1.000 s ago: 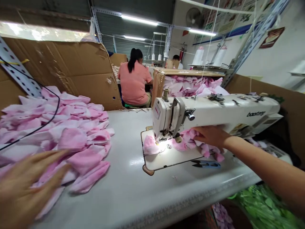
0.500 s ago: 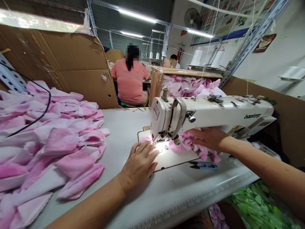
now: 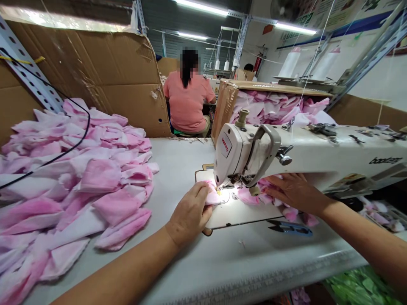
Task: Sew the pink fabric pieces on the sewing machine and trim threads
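My left hand (image 3: 190,212) is closed, its thumb and fingers pinching the edge of a small pink-and-white fabric piece (image 3: 212,192). That piece lies on the lit plate beside the needle area of a white sewing machine (image 3: 237,156). Under the machine's arm, my right hand (image 3: 297,192) rests over a bunched strip of pink fabric (image 3: 249,195), fingers stretched out and some of their tips hidden. In front of it lie blue thread snips (image 3: 291,228) with dark blades.
A large heap of pink-and-white fabric pieces (image 3: 104,173) covers the table's left side, with a black cable (image 3: 85,131) across it. Behind the machine stands a cardboard box (image 3: 224,106) full of similar fabric. A person (image 3: 189,101) sits farther back. Green material (image 3: 359,284) lies below the table's right edge.
The view has shifted, so most things sit farther right. My left fingers, spread over the fabric before, are now drawn together at its edge. My right hand stays over the bunched fabric.
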